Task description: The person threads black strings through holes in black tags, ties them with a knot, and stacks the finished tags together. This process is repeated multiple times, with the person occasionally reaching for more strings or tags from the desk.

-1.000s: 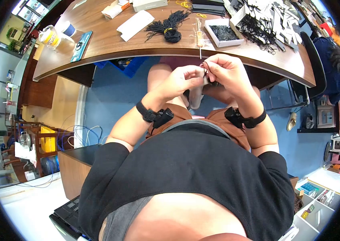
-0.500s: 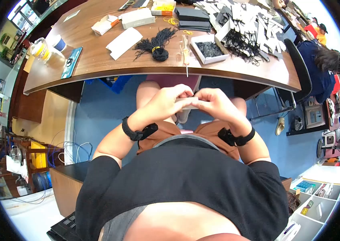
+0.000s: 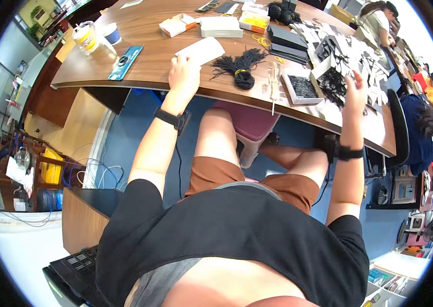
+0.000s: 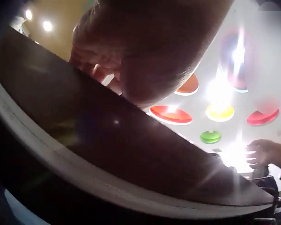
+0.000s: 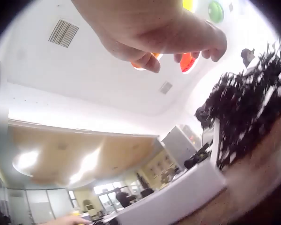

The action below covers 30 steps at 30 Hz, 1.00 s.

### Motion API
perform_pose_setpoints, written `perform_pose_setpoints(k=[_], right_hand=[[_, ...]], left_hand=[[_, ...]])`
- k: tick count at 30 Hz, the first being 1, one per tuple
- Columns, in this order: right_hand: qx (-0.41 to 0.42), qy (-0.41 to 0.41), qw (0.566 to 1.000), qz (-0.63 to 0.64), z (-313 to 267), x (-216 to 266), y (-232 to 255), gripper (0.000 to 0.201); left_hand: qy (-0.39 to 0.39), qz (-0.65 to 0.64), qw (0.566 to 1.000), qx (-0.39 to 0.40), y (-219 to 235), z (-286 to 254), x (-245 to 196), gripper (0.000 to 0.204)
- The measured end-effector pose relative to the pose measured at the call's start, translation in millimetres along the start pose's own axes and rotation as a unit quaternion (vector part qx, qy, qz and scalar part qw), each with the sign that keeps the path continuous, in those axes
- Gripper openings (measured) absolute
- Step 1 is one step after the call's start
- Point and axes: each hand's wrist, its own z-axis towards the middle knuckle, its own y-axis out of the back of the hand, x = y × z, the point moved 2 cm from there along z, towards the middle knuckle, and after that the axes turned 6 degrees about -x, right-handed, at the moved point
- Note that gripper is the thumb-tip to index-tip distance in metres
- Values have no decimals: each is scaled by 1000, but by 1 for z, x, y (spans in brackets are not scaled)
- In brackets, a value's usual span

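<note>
My left hand [image 3: 184, 77] is over the near side of the table, its fingertips right at the near left corner of a folded white card [image 3: 203, 50]. No held thing shows in it; in the left wrist view its fingers are dark and partly hidden behind the table edge. My right hand [image 3: 355, 94] is raised over the right end of the table with fingers loosely spread, holding nothing visible. Under and beside it lies a heap of white and black tags [image 3: 367, 64] with black strings [image 3: 333, 84]. Left of that stands a white box [image 3: 306, 101] of small black pieces.
On the table [image 3: 150, 56] are a bundle of black cords [image 3: 244, 78], a thin tool with a pale handle [image 3: 274, 92], a stack of black cards [image 3: 288, 43], small boxes [image 3: 221, 27], a blue packet [image 3: 125, 63] and cups [image 3: 111, 34]. A pink stool [image 3: 252, 122] stands below.
Both hands were together over the lap, first with a dark string, then with a small pale piece. They have separated and moved up over the table, left hand leftward, right hand rightward.
</note>
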Motion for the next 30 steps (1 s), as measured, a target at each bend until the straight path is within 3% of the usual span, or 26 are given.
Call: perform_pose_setpoints(k=[2, 4, 6, 8, 9, 11, 14, 16, 21, 23, 24, 26, 27, 30], right_hand=[[43, 125, 988, -76, -56, 31, -19, 30], [75, 115, 990, -39, -89, 37, -28, 22], [125, 238, 951, -156, -103, 49, -33, 17], [182, 183, 953, -158, -92, 53, -39, 16], [240, 135, 947, -165, -78, 57, -42, 18], [328, 81, 916, -215, -50, 74, -50, 20], [434, 150, 852, -252, 7, 66, -79, 24], [482, 129, 801, -332, 25, 77, -104, 27], [522, 220, 705, -426, 54, 4, -167, 30], [512, 235, 686, -460, 55, -20, -181, 33], [522, 210, 663, -494, 48, -5, -184, 41], [528, 214, 657, -494, 53, -29, -188, 50], [509, 211, 664, -506, 46, -17, -185, 54], [526, 238, 658, -484, 50, -22, -191, 52]], left_hand=[[-15, 8, 1000, 11, -7, 1, 9, 25], [1, 17, 999, 42, -9, 5, 10, 21], [13, 24, 998, 59, -8, 9, 8, 21], [32, 29, 997, 60, -6, 12, 6, 25], [116, -53, 991, 51, -21, 10, 21, 27], [54, -54, 997, 5, -4, 9, 3, 31], [-2, -81, 996, -40, 12, -3, -21, 36], [-46, -98, 993, -50, 14, -12, -35, 35], [-57, -245, 964, -86, -4, -20, -57, 17], [-5, -287, 954, -81, -10, -22, -57, 16], [20, -308, 948, -78, -12, -21, -55, 15], [43, -323, 943, -71, -14, -20, -52, 13], [59, -333, 940, -54, -10, -19, -53, 12], [58, -328, 942, -43, -13, -19, -51, 11]])
